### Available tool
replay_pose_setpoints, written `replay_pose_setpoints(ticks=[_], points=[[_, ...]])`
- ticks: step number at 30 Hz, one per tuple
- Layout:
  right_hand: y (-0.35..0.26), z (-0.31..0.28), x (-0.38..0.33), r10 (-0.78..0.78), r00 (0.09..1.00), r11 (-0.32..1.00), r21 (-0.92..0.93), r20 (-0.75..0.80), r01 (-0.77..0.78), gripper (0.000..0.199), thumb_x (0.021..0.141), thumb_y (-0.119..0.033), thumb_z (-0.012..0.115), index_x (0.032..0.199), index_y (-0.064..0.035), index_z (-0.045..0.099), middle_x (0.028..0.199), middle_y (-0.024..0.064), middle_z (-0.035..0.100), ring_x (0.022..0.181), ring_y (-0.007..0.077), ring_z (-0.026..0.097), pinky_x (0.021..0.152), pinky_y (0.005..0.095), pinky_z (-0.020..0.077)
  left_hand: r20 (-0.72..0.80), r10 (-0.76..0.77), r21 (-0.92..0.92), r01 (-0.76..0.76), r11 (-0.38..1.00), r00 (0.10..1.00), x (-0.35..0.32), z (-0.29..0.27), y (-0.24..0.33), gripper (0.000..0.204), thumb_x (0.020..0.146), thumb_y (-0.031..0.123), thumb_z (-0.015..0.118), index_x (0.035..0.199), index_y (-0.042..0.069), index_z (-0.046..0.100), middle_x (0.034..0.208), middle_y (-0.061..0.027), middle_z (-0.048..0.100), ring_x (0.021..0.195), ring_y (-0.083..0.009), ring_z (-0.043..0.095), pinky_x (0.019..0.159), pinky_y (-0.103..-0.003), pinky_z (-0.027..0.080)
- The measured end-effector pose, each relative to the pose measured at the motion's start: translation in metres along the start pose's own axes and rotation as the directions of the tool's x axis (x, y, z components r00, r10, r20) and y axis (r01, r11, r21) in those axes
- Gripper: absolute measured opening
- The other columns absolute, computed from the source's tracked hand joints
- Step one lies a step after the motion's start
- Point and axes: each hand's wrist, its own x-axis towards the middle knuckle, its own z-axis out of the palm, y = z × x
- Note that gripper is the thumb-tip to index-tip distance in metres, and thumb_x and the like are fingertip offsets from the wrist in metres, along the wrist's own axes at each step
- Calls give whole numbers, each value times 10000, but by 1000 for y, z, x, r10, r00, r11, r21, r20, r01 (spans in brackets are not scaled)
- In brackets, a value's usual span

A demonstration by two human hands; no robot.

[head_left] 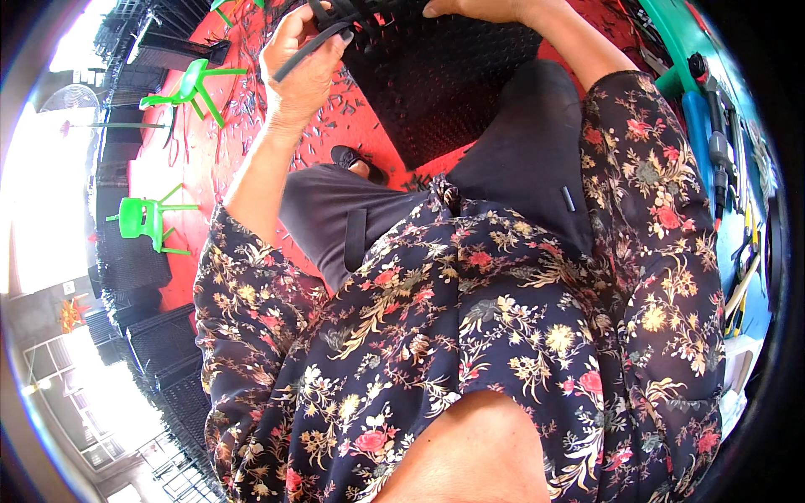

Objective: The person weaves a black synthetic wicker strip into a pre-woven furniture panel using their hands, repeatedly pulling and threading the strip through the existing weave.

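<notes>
Where the frame's upper centre showed the work, the left hand (303, 71) was clenched around a flat black rubber strip (309, 49), thumb and fingers pinching it so that the strip ran diagonally up and to the right toward a black studded rubber mat (457, 92); the grip appeared set to keep the strip taut against the mat's edge. The right hand (478, 8), at the top edge, lay palm-down on the mat, seemingly to steady it; whether its fingers closed on anything could not be told, being cut by the frame. Mat: propped over the knees, its lower corner resting on the red floor (189, 159). Floor: strewn with small dark rubber offcuts (243, 105) around the left hand. Clothing: dark floral blouse (470, 335) filling the lower frame, grey trousers (335, 218) beneath. Upper left: two green plastic stools (147, 222), one tipped over. Left edge: stacked black mats (159, 335). Right edge: a green-and-blue bench (700, 117) bearing assorted hand tools.
</notes>
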Motion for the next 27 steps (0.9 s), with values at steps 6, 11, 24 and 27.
replay_pose_setpoints(ticks=[6,11,24,27], points=[[-3,-6,0,17,999,1000,24,27,-17,403,686,-374,707,906,-53,603,933,154,636,913,338,601,785,432,466,-9,0,-78,-1,997,1000,-1,0,-8,350,760,-1,700,1077,-38,557,952,-64,643,843,-94,596,764,-222,486],[-3,-5,-2,13,1000,1000,7,11,-14,399,686,-367,708,910,-54,605,934,155,637,912,337,602,785,429,465,6,-16,-21,16,1000,1000,0,-1,0,344,751,11,714,1058,-34,565,925,-65,647,825,-87,596,740,-218,488],[-4,-6,-2,-5,1000,999,37,8,5,377,686,-349,708,908,-61,607,931,147,636,913,330,599,782,421,460,-20,-35,-54,34,998,999,-2,2,-5,350,730,18,739,1027,-33,561,890,-56,639,805,-82,590,735,-207,485],[-4,-6,-2,-5,1000,999,38,18,4,375,684,-347,709,904,-61,605,933,144,636,913,329,599,782,422,460,-6,-39,-55,39,998,999,-2,2,-4,349,729,17,740,1022,-33,555,895,-57,636,809,-82,588,731,-209,486]])
